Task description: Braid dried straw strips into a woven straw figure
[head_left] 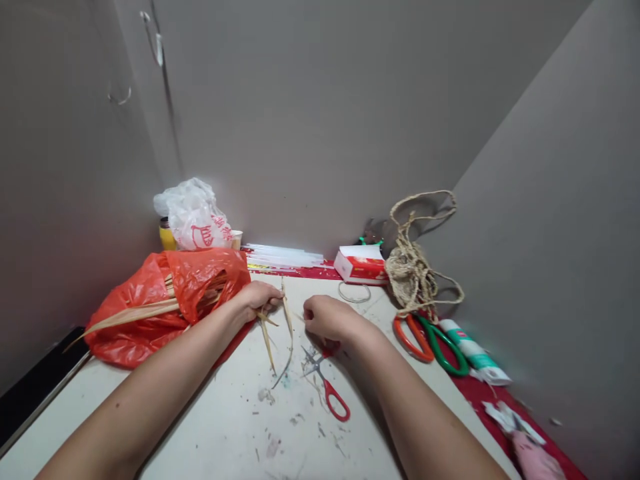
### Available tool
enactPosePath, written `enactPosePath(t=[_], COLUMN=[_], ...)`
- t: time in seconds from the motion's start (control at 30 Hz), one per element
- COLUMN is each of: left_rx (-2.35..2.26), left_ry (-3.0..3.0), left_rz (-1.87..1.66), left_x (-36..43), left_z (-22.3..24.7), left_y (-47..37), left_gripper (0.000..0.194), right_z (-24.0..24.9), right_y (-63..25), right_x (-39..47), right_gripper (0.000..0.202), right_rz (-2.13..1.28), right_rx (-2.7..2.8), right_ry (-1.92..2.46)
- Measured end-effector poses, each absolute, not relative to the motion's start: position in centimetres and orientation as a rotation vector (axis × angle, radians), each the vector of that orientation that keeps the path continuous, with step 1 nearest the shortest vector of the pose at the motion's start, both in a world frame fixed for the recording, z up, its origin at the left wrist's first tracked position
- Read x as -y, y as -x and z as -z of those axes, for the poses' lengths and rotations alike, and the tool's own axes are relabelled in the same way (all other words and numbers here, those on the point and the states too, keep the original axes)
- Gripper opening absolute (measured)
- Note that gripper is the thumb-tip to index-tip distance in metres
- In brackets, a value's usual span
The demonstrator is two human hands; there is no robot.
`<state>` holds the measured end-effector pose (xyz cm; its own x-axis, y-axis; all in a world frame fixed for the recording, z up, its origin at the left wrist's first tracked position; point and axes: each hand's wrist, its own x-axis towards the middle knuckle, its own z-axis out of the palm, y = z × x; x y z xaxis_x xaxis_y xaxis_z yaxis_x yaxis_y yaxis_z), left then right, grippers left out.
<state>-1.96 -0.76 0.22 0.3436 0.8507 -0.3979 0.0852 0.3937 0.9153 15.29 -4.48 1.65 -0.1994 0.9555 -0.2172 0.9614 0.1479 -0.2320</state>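
Note:
My left hand [260, 297] is closed in a pinch around dried leaf strips [288, 323], which hang down in front of and below the fingers. To its right, my right hand [327, 317] is closed, its fingertips pinching a thin pale end of dried strip [299, 316]. Just below the right hand lie small red-handled scissors [336, 402], blades apart, one handle partly hidden by the hand. Beside my left forearm rests a red plastic bag [135, 287] with more long dried leaves [133, 313] sticking out.
A coil of braided rope [413, 273] sits at right, above large scissors with orange and green handles [443, 345]. White sticks [285, 255], a red-and-white box [363, 264] and a white plastic bag [193, 213] line the back. Scraps litter the white tabletop [225, 427]. Grey walls enclose it.

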Motion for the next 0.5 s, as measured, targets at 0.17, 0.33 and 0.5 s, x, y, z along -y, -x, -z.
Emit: enactPosePath(t=[0.17, 0.33, 0.5], left_rx=[-1.111, -1.097, -1.102], left_ry=[-1.057, -1.07, -1.081], left_rz=[-0.633, -0.638, -0.647], left_x=[0.5, 0.3, 0.2], left_z=[0.1, 0.3, 0.4], left_y=[2.2, 2.2, 2.2], left_gripper=[0.023, 0.02, 0.023], right_z=[-2.4, -2.4, -2.8], right_y=[-17.5, -19.5, -19.1], right_x=[3.6, 2.2, 2.2], right_gripper=[0.015, 0.017, 0.02], right_rz=[0.219, 0.217, 0.72], right_rx=[-2.307, -2.545, -2.955], right_ry=[-2.338, -2.701, -2.957])
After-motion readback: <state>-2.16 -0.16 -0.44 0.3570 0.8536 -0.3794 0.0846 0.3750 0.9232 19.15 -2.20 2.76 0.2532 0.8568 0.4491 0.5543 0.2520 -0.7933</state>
